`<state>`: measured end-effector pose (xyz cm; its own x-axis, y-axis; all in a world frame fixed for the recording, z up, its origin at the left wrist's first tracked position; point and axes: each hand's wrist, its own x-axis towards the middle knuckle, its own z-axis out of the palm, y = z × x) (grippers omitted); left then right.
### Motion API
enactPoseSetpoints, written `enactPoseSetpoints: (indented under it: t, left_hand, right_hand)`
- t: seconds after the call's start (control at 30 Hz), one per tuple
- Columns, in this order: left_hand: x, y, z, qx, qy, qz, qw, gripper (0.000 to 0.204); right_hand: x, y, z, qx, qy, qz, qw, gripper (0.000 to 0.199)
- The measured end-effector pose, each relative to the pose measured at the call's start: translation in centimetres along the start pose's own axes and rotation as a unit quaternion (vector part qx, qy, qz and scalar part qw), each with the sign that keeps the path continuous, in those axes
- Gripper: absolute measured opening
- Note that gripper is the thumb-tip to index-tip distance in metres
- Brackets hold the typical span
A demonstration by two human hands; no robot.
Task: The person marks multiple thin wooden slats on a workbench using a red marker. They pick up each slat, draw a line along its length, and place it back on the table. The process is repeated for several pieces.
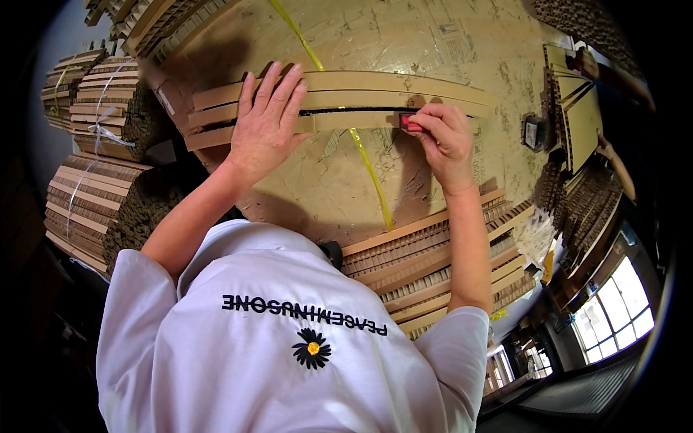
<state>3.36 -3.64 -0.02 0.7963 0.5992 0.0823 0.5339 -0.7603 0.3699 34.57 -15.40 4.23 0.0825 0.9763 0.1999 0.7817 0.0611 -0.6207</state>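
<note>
Three long brown cardboard strips (375,99) lie side by side across the table, with a dark gap between the nearer two. My left hand (266,128) rests flat over their left part, fingers stretched out and holding nothing. Between the thumb and fingers of my right hand (447,141) is a small red block (410,123), which looks like a hand stamp. It sits at the right part of the nearest strip; its underside is hidden. A yellow strap (372,177) passes beneath the strips.
A small dark square box (534,133) stands right of my right hand. Cardboard strips are stacked near my body (426,267); tied bundles (94,202) stand at left. More strips lie far left (170,25). At far right, another person's arm (617,169) reaches toward flat boards (581,123).
</note>
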Motion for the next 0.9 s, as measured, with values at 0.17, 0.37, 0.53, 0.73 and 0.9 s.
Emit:
enactPoseSetpoints:
  t: [0.17,0.37,0.53,0.73,0.9]
  left_hand:
    - [0.7,0.2,-0.9,-0.024,-0.008,-0.019,0.999,0.111]
    - [1.6,0.0,-1.8,-0.026,-0.036,-0.02,0.999,0.108]
    - [2.1,-0.7,-1.9,-0.035,-0.048,0.003,0.998,0.108]
    - [2.5,-1.7,-2.2,-0.05,-0.046,0.035,0.997,0.111]
    - [1.6,-2.8,-1.3,-0.076,0.002,0.086,0.993,0.111]
  right_hand:
    - [0.0,0.5,-0.4,-0.062,-0.023,-0.004,0.998,0.022]
    - [0.0,0.6,-0.2,-0.056,-0.024,-0.006,0.998,0.023]
    - [0.2,0.8,-0.2,-0.052,-0.026,-0.005,0.998,0.023]
    - [0.1,1.4,0.2,-0.035,-0.034,-0.01,0.999,0.02]
    - [0.2,0.9,-0.3,-0.039,-0.042,-0.024,0.998,0.02]
